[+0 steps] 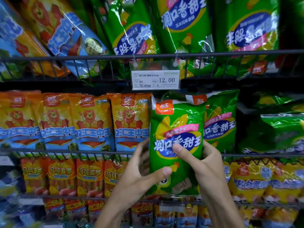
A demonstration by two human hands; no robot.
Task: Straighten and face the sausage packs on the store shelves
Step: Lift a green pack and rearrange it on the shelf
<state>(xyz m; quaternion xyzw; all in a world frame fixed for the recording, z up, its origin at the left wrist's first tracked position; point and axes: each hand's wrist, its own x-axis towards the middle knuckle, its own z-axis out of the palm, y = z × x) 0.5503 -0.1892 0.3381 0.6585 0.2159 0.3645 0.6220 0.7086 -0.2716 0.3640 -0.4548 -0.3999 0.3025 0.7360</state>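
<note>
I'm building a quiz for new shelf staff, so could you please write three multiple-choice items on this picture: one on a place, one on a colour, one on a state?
1. Where does the price tag hang?
A. on the upper shelf rail
B. on the floor
C. on the held pack

2. What is the main colour of the held pack?
A. red
B. green
C. black

3. How is the held pack being handled?
A. it lies untouched
B. one hand alone
C. both hands grip it

Answers:
1 A, the tag is clipped to the rail above the middle shelf.
2 B, its wrapper is green with a blue label.
3 C, the left hand and right hand both clasp it, thumbs on its front.
</note>
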